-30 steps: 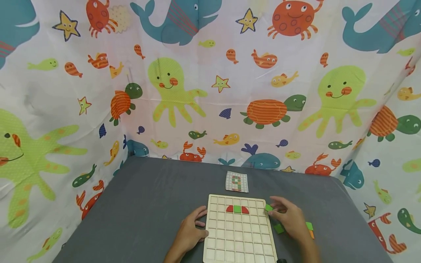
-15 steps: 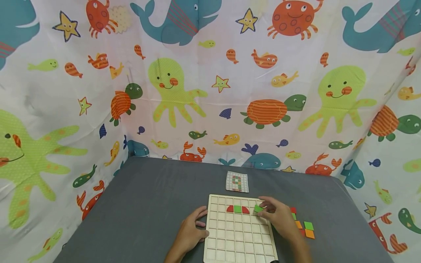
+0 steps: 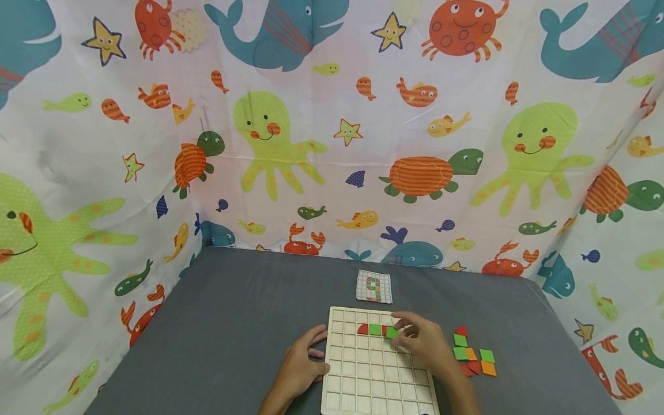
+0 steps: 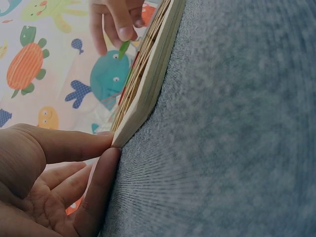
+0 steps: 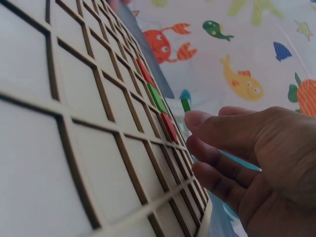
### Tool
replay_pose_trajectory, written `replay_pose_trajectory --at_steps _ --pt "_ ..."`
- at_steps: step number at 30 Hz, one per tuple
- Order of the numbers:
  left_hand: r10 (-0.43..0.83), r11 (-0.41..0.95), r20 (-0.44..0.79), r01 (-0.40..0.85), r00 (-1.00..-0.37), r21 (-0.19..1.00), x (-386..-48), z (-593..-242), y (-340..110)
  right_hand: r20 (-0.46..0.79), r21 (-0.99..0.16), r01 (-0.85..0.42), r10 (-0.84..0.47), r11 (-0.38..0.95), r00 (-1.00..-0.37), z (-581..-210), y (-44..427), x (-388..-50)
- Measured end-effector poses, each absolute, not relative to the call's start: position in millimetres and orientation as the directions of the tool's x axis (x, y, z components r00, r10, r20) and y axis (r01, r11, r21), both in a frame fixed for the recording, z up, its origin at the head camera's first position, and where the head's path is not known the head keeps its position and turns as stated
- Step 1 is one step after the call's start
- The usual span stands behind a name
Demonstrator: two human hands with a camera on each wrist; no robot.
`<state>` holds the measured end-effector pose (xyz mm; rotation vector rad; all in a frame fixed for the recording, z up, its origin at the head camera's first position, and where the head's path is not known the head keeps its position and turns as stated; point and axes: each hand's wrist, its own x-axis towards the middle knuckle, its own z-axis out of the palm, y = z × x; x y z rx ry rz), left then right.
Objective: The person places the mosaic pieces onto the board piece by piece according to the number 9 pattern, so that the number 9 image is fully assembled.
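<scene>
Grip: right hand [image 3: 427,343] pinches green tile [image 3: 391,332], thumb against fingertip; left hand [image 3: 298,364] spread along board's left edge, touching, not clasping.
Board [image 3: 384,374]: flat on grey table [image 3: 249,311]; light, steady left-hand pressure should stop it sliding.
Loose tiles [image 3: 460,354]: right of board; green, orange, red, some touching.
Green tile: over board, raised off it in both wrist views; tilt hard to judge.
Placed row: second from far edge; left red piece [image 3: 362,329], green square [image 3: 374,329], right red piece [image 5: 168,127] partly hidden by held tile.
Seating (judged): level tile, square corners to ridges, lower straight, let go once flat.
Snag risk: fingers nudging right red piece; clear it first.
Pattern card [image 3: 374,287]: beyond board; detail too small; worth checking cell against it.
</scene>
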<state>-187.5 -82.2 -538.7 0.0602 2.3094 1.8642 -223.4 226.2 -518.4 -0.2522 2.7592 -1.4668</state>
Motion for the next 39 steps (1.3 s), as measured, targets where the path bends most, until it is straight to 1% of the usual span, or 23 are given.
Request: replay_pose_trajectory --at_steps 4,17,28,39 --pt "0.138 0.215 -0.105 -0.073 -0.985 0.974 -187.4 -539.1 -82.3 0.073 -0.816 -0.164 -0.182 0.555 -0.98 -518.1 219.2 -223.7" --pt "0.135 0.222 -0.112 -0.08 -0.984 0.972 -187.8 -540.0 -81.9 0.049 -0.821 -0.158 -0.209 0.549 -0.977 -521.4 200.5 -221.1" --pt "0.144 0.21 -0.103 -0.072 -0.984 0.975 -188.3 -539.6 -82.3 0.069 -0.823 -0.222 -0.297 0.523 -0.952 -520.6 191.0 -220.1" --pt "0.144 0.218 -0.093 -0.06 -0.985 0.974 -187.7 -538.8 -81.5 0.048 -0.809 -0.233 -0.335 0.539 -0.941 -522.1 179.4 -218.8"
